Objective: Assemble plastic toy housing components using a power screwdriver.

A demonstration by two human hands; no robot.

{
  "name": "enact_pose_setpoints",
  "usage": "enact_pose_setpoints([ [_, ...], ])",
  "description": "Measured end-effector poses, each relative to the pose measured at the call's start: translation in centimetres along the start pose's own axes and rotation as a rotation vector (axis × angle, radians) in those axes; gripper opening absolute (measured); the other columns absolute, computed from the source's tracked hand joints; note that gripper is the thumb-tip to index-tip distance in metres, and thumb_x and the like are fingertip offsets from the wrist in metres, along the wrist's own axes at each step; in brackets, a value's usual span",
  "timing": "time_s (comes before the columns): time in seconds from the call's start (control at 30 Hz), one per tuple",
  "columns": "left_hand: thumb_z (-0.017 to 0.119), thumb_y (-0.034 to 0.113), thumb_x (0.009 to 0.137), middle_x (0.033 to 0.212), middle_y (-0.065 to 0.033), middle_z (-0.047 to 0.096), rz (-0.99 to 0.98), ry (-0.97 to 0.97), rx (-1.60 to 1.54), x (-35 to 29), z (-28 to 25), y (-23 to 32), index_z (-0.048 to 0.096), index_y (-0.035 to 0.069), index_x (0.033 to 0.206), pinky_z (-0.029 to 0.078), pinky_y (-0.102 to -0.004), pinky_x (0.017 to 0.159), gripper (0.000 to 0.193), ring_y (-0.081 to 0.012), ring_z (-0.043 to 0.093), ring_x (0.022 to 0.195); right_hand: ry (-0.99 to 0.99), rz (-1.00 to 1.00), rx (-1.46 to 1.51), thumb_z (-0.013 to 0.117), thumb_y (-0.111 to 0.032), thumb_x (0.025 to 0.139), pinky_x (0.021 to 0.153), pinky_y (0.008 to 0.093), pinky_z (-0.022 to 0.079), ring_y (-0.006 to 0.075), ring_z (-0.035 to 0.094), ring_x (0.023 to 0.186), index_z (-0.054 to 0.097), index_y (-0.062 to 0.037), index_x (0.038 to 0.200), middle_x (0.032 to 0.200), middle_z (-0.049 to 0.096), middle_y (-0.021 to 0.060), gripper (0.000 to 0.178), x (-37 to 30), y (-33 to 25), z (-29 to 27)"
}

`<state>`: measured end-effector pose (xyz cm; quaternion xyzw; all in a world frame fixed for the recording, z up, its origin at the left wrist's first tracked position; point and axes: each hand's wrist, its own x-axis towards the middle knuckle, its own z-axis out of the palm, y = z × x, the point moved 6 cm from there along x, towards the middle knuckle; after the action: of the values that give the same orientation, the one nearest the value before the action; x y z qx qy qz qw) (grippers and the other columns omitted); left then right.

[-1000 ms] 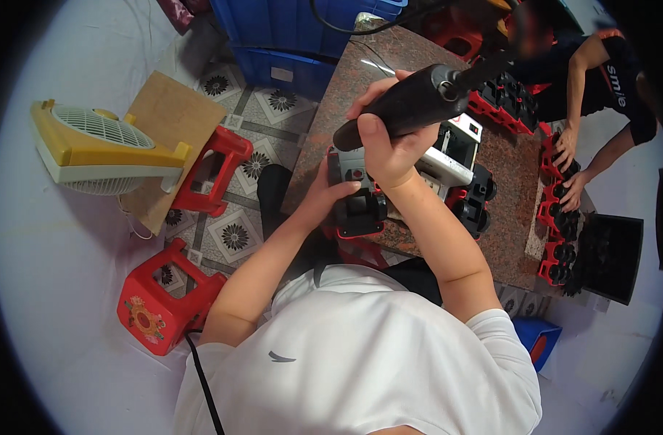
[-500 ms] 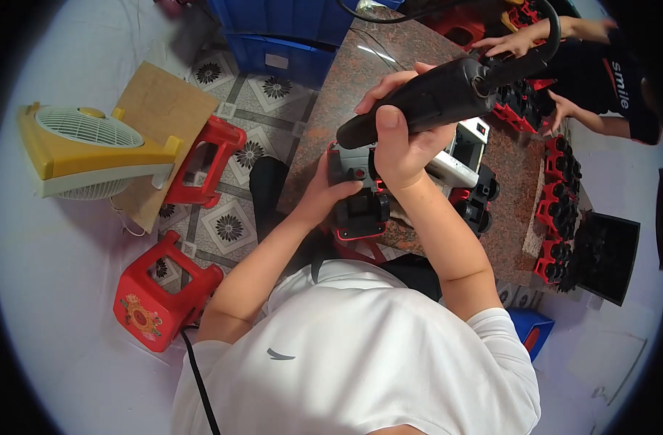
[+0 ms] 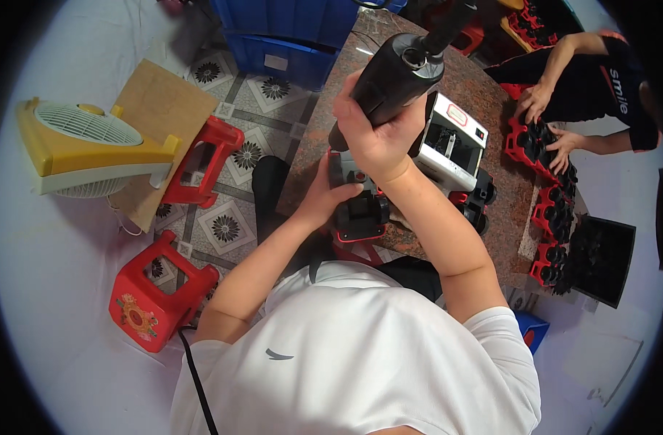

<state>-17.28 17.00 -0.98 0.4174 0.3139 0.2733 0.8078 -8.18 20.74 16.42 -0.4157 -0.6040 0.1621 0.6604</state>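
My right hand (image 3: pixel 378 138) is wrapped round a corded black electric screwdriver (image 3: pixel 396 76). The tool stands steeply, its cord end uppermost and its lower end over a red and black toy vehicle body (image 3: pixel 360 217). My own hand hides the bit, so I cannot tell whether it touches. On the left side of the vehicle body, my left hand (image 3: pixel 320 192) grips it, thumb across its top, at the near edge of the stone-topped table (image 3: pixel 502 243). A white screw feeder (image 3: pixel 444 170) stands just right of my right hand, with another black toy vehicle part (image 3: pixel 480 203) beside it.
Across the table a co-worker's hands (image 3: pixel 538 101) handle red and black toy vehicle bodies (image 3: pixel 527 145). More line the right edge, near a black bin (image 3: pixel 603 257). Blue crates (image 3: pixel 280 61) stand behind; red stools (image 3: pixel 157 297) and a yellow fan (image 3: pixel 77 148) are left.
My right hand has swung the screwdriver from a flatter slant to a steeper one, moving it left and over the vehicle body. The co-worker's hands have come down onto the toy parts.
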Motion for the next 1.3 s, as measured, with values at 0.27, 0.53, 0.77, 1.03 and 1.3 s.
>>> enact_pose_setpoints([
  [0.27,0.071,0.013,0.073,0.121,-0.0095,0.048,0.023,-0.001,0.061,-0.3,0.4,0.0,0.026,0.002,0.138,0.038,-0.0317,0.098,0.081,-0.0186,0.047,0.114,0.044,0.149,0.071,0.083,-0.015,0.066,0.066,0.0266,0.05,0.0138,0.06,0.072,0.046,-0.0021,0.115,0.088,0.062,0.0047,0.063,-0.5,0.5,0.5],
  [0.53,0.07,0.013,0.074,0.115,-0.0075,0.052,-0.043,-0.036,0.048,0.6,-0.1,-1.0,0.034,0.004,0.133,0.041,-0.0336,0.095,0.07,-0.0191,0.052,0.107,0.101,-0.14,0.313,0.069,-0.018,0.082,0.057,0.0269,0.049,0.016,0.059,0.064,0.036,-0.0002,0.123,0.083,0.057,0.0101,0.055,2.2,-9.2,-4.7],
  [0.77,0.074,0.024,0.074,0.11,-0.0099,0.06,-0.13,-0.094,0.296,5.4,-0.4,2.8,0.05,0.001,0.121,0.043,-0.0335,0.093,0.057,-0.0205,0.057,0.103,0.225,0.085,0.116,0.068,-0.019,0.083,0.06,0.0284,0.05,0.0166,0.059,0.066,0.038,0.0012,0.124,0.086,0.057,0.0114,0.054,-5.0,-8.5,-13.1],
  [1.03,0.071,0.024,0.081,0.115,-0.0137,0.057,0.034,0.034,0.514,7.3,-0.1,4.6,0.049,-0.002,0.123,0.044,-0.0314,0.091,0.053,-0.0189,0.055,0.105,0.412,-0.093,-0.066,0.069,-0.015,0.082,0.064,0.0277,0.048,0.0155,0.057,0.068,0.036,0.0003,0.121,0.085,0.057,0.0108,0.054,-9.4,-7.7,-18.3],
  [1.3,0.056,-0.004,0.081,0.087,-0.0074,0.059,0.786,0.137,0.768,-4.5,7.0,7.3,0.06,0.0,0.093,0.045,-0.0265,0.072,0.013,-0.0161,0.056,0.079,0.461,-0.023,0.21,0.074,-0.017,0.079,0.062,0.0271,0.05,0.0152,0.058,0.068,0.034,0.0013,0.123,0.086,0.057,0.011,0.062,-10.7,-8.7,-19.3],
])
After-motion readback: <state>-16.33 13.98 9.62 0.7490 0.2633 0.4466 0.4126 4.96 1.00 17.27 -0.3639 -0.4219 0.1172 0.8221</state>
